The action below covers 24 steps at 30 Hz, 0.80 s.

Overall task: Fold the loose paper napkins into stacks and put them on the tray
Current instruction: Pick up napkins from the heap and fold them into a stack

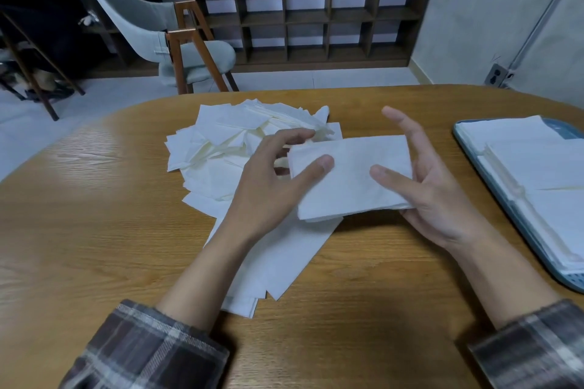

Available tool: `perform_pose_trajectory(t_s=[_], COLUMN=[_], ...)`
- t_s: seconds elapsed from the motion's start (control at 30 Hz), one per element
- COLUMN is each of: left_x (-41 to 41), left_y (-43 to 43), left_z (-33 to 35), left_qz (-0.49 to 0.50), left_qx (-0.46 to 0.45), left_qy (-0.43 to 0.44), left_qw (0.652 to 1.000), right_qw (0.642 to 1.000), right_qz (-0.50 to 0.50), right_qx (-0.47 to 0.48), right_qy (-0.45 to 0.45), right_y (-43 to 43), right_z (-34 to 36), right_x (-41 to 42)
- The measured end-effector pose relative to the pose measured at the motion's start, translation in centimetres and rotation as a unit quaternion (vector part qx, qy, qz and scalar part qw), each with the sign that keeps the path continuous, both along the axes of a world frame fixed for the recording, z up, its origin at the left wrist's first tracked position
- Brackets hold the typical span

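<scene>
Centre of the frame: you hold a white folded napkin (350, 174) between both hands, lifted just above the wooden table (363, 278). It is a flat rectangle, with several layers showing along its near right edge.

Your left hand (268, 186) pinches the napkin's left end. The thumb (322, 164) lies on top of it. The other fingers (300, 135) curl round the far left corner, and their tips are partly hidden behind the paper.

Your right hand (442, 199) takes the right end, which sits tucked between the thumb and the palm. The thumb rests flat on the top surface, pointing toward the left thumb. The two thumbs are near each other but do not touch. The other right fingers are spread and nearly straight beyond the napkin's right edge. The index finger is raised clear of the paper.

Behind and under your left hand, from the centre toward the left of the frame, a pile of loose napkins (221, 148) is scattered on the table. More sheets trail toward the lower middle, beneath your left forearm.

At the right edge of the frame a blue-grey tray (572, 282) lies on the table, apart from your right hand. It carries stacked napkins (537, 174), laid flat.

Plaid sleeves (148, 347) cover both forearms at the bottom of the frame.

In the upper left stands a grey chair (148, 25). Across the top runs a dark cubby shelf (316, 16).
</scene>
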<state>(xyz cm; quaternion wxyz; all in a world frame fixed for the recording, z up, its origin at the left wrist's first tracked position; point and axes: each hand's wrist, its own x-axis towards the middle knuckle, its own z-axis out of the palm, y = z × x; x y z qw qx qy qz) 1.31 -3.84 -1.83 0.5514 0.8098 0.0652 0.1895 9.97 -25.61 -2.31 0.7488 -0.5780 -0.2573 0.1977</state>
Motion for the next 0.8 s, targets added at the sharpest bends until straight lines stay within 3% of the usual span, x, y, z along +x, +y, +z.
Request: perform_pose_trajectory(t_s=[0.1,0.17,0.33,0.43,0.6,0.7,0.8], left_x=[-0.3,-0.3,0.2,0.1,0.1,0.2,0.3], left_y=[-0.1,-0.1,0.5,0.4,1.1,1.4,0.9], left_z=[0.6,0.4,-0.6,-0.9,-1.7,-2.1,-2.4], left_qz=[-0.064,-0.064,-0.039,-0.037,-0.056,-0.132,-0.158], left_qx=[-0.114,-0.102,-0.01,0.086,0.319,0.368,0.374], left_qy=[0.042,0.039,0.009,0.005,0.047,0.071,0.055], left_qw=[0.991,0.992,0.999,0.996,0.945,0.918,0.912], right_qw=[1.0,1.0,0.997,0.979,0.946,0.939,0.937], right_qz=[-0.004,-0.01,0.002,-0.062,-0.183,-0.216,-0.231], right_qx=[0.0,-0.022,-0.053,-0.142,-0.213,-0.217,-0.216], right_qy=[-0.001,-0.019,-0.052,-0.134,-0.165,-0.158,-0.15], right_y=[0.1,0.2,0.1,-0.1,-0.5,-0.4,-0.4], right_z=[-0.2,-0.5,-0.5,-0.7,-1.0,-1.3,-1.4], right_x=[0.1,0.1,-0.1,0.1,0.7,0.9,1.0])
